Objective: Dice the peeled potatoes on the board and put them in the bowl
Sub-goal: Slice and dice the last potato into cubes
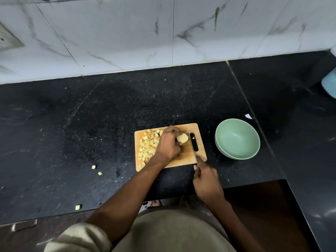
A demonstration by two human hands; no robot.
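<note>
Head view | my left hand [168,143] grips potato [182,138] mid-board [183,157] | right hand [207,180] clenches knife [192,145] | dice [148,144] heaped at 9 o'clock | bowl [254,142] at 3 o'clock unfilled; I judge transfer pending.

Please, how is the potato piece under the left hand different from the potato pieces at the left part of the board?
The potato piece is one large rounded chunk; the diced pieces are many small cubes. The left hand holds the potato piece, while the diced pieces lie loose in a heap. The potato piece sits beside the knife, held by the right hand; the diced pieces lie farther from it. Both are pale yellow, peeled, and on the wooden board.
</note>
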